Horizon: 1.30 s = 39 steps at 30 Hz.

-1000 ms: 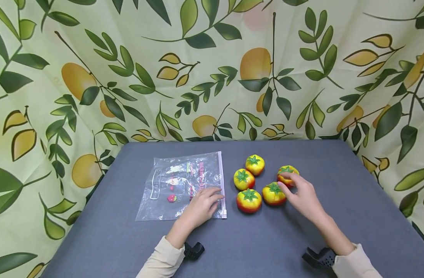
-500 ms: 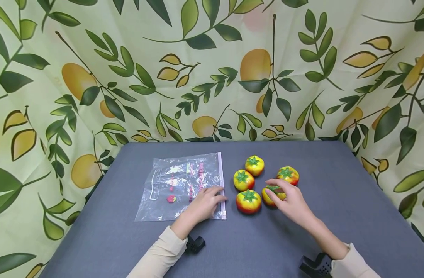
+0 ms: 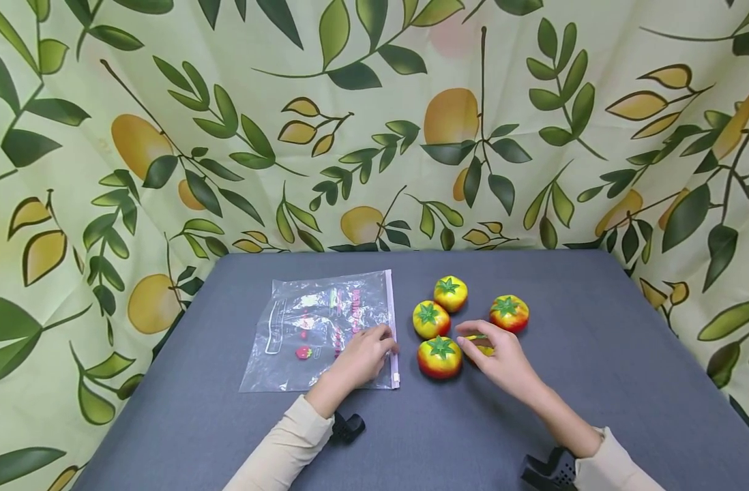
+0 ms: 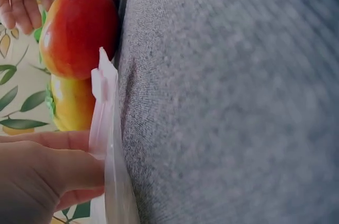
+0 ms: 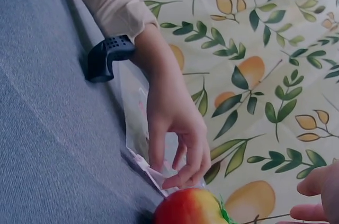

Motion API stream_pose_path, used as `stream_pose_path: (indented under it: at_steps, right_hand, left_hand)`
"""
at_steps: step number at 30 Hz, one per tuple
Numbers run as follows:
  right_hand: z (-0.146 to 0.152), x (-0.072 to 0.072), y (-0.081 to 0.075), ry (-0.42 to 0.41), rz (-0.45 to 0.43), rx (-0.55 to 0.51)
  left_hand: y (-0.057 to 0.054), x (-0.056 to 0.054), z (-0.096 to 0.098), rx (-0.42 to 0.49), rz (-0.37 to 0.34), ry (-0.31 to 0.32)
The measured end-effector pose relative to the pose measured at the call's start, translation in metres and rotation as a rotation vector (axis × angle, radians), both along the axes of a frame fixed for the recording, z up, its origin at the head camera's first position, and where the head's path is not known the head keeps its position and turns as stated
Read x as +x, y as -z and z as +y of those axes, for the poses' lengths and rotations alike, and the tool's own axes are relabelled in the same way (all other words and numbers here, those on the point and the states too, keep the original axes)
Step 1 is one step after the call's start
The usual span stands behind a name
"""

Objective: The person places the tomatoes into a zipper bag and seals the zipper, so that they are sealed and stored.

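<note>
A clear zip bag (image 3: pixel 325 314) with pink print lies flat, its pale pink zip strip (image 4: pixel 104 107) on the right side. My left hand (image 3: pixel 363 356) pinches that strip between thumb and fingers, as the left wrist view shows. Over one red-and-yellow toy tomato (image 3: pixel 485 349) hovers my right hand (image 3: pixel 500 358), fingers loosely bent, partly hiding it. Directly left of it sits another toy tomato (image 3: pixel 439 358), between the two hands. The left hand (image 4: pixel 47 173) has a red toy tomato (image 4: pixel 82 30) just past the bag's edge.
Behind the near fruit stand two more toy tomatoes, one nearer (image 3: pixel 431 318) and one farther back (image 3: pixel 451 294). Another toy tomato (image 3: pixel 509 314) sits at the right. The grey tabletop (image 3: pixel 423 436) meets a leaf-and-fruit patterned curtain (image 3: pixel 374 136) at its back and sides.
My right hand has moved left, from the rightmost toy tomato to over the front one. My left hand has shifted slightly and its fingers have closed on the bag's zip strip.
</note>
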State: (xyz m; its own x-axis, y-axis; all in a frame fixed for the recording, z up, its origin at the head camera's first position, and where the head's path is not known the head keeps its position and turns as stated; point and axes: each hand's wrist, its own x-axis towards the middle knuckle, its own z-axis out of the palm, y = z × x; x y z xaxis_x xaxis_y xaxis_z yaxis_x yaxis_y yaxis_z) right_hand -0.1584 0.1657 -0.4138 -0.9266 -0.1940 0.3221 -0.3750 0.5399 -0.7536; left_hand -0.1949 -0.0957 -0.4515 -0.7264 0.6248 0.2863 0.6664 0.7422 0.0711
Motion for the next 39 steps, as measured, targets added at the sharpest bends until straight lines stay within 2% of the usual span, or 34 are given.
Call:
stream_pose_path:
  at_steps: [3,6,9,13,17,23,33,39]
  right_hand:
    - [-0.002,-0.001,0.001,-0.004,-0.029,-0.030]
    - [-0.006,-0.003,0.003,-0.009,-0.055,-0.054]
    - [-0.011,-0.004,0.003,-0.024,-0.059,-0.086]
    - [-0.019,-0.004,0.002,-0.065,-0.056,-0.131]
    - [-0.025,-0.003,0.000,-0.101,-0.092,-0.166]
    - [-0.033,-0.004,0.001,-0.127,-0.165,-0.183]
    - [-0.046,-0.007,0.004,-0.170,-0.205,-0.233]
    - [-0.053,-0.012,0.005,-0.159,-0.215,-0.255]
  left_hand:
    - [0.001,0.000,0.000,0.010,0.048,-0.016]
    - [0.001,0.001,0.001,0.024,0.050,-0.037]
    - [0.001,0.003,0.000,0.076,0.030,-0.042]
    - [0.000,0.007,-0.002,0.190,-0.023,-0.029]
    - [-0.003,0.013,-0.006,0.288,-0.057,-0.018]
    - [-0.005,0.021,-0.011,0.404,-0.085,-0.063]
    - [-0.009,0.030,-0.013,0.623,-0.196,-0.137]
    - [-0.015,0.036,-0.010,0.773,-0.323,-0.223]
